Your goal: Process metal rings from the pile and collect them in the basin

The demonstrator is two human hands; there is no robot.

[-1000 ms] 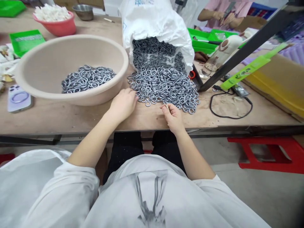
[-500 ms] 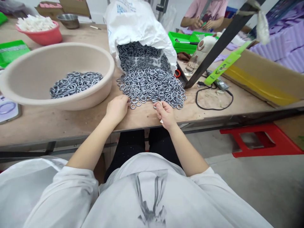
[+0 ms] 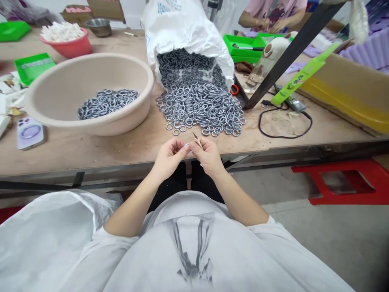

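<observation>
My left hand (image 3: 169, 159) and my right hand (image 3: 209, 158) meet just over the table's front edge, fingertips almost touching. Pinched in the left fingers is a small ring (image 3: 187, 144), mostly hidden by the fingertips. The right hand is closed on a small knife (image 3: 198, 142), its dark pointed blade up and its pale handle partly covered. Just beyond lies a heap of grey rings (image 3: 200, 107), spilling from the mouth of a white sack (image 3: 188, 28). To the left, a beige basin (image 3: 42, 115) holds more of these rings.
A phone (image 3: 29, 134) lies left of the basin. Behind stand a red bowl (image 3: 68, 49) and green trays (image 3: 33, 67). A slanted dark post (image 3: 282, 65), bottle (image 3: 258, 71) and black cable (image 3: 281, 137) are at right. A person (image 3: 273, 16) works across the table.
Both hands have drawn back from the heap's near edge and come together. A ring now shows between the left fingertips. The view has shifted slightly left.
</observation>
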